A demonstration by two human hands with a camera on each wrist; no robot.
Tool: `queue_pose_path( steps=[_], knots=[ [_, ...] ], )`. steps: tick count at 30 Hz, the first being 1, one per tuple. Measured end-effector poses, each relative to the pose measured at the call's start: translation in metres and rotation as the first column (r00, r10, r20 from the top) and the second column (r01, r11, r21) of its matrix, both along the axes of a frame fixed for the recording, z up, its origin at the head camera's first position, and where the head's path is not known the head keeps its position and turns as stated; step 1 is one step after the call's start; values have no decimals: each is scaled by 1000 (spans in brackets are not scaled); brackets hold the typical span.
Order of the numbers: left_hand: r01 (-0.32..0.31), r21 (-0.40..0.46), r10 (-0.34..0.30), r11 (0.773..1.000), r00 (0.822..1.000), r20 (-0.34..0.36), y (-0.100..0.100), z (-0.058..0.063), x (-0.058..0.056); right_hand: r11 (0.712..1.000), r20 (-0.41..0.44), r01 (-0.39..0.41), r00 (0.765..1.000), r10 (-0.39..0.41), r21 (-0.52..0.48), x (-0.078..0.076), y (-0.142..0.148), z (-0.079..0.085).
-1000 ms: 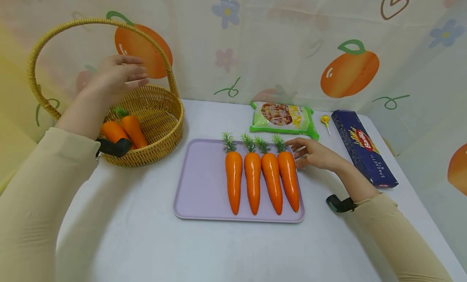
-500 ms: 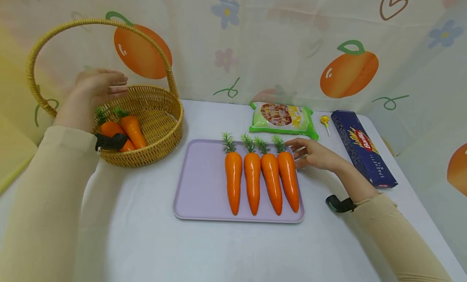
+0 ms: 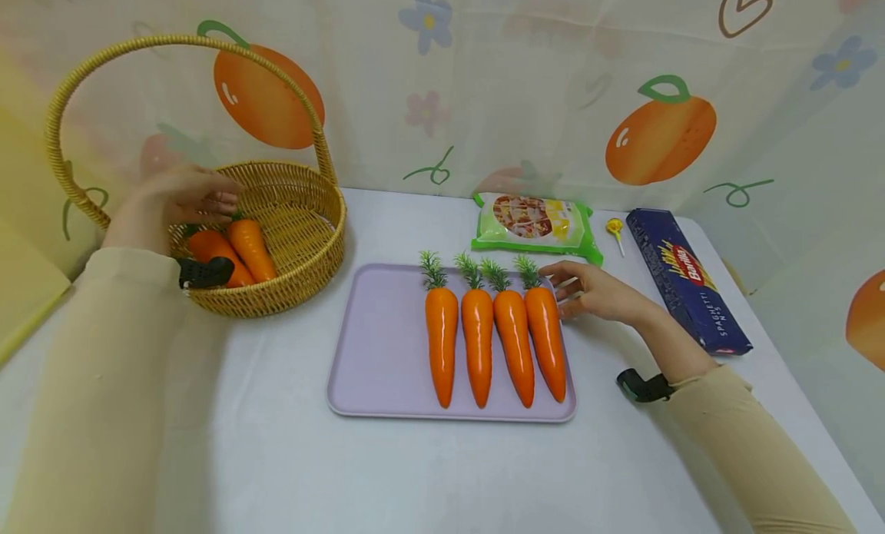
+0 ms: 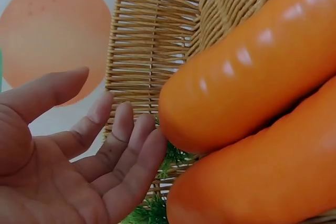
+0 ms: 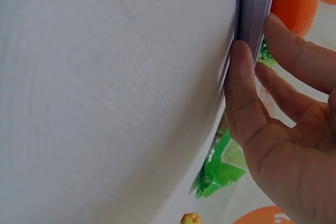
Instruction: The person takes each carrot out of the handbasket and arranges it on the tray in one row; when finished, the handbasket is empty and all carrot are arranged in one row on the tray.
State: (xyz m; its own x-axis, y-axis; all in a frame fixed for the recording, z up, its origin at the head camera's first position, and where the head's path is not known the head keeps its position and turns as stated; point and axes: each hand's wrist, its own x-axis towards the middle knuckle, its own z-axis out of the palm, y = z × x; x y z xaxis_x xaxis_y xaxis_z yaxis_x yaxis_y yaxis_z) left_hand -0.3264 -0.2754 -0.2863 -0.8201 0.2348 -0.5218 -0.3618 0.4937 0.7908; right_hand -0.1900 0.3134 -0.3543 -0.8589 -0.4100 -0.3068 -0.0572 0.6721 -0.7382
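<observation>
Across the middle of the white counter (image 3: 442, 472), we have a lilac tray (image 3: 383, 342), and on its three o'clock half lie four orange carrots (image 3: 478, 342), leafy tops pointing to twelve! Up at two o'clock we spot the right hand (image 3: 598, 292), thumb and fingers bent, pinching the tray's edge. Swing with us to ten o'clock: a wicker basket (image 3: 304, 290), two more carrots (image 3: 252, 250) side by side inside, toward eight. And by their leafy ends, the left hand (image 3: 187, 196), fingers loosely spread, gripping nothing; whether a fingertip brushes a carrot, we can't tell. Farther out, between two and three, a blue spaghetti box (image 3: 691, 280); at two, a yellow lollipop (image 3: 614, 227); at one, a green-edged packet (image 3: 535, 223). Farthest, at twelve, we've got fruit-print cloth (image 3: 525, 81).
</observation>
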Motion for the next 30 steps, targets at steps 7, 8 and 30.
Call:
queue_pose_path(
  steps=[7, 8, 30],
  knots=[
    [59, -85, -58, 995, 998, 10, 4, -5, 0, 1000, -6, 2, 1000, -2, 10, 0, 0, 0],
    [74, -96, -73, 993, 997, 9, 4, -6, 0, 1000, -6, 2, 1000, -2, 8, 0, 0, 0],
    [137, -209, -172, 968, 972, -161, 13, -27, 4, 1000, 5, 6, 1000, -6, 9, 1, -1, 0]
  ],
)
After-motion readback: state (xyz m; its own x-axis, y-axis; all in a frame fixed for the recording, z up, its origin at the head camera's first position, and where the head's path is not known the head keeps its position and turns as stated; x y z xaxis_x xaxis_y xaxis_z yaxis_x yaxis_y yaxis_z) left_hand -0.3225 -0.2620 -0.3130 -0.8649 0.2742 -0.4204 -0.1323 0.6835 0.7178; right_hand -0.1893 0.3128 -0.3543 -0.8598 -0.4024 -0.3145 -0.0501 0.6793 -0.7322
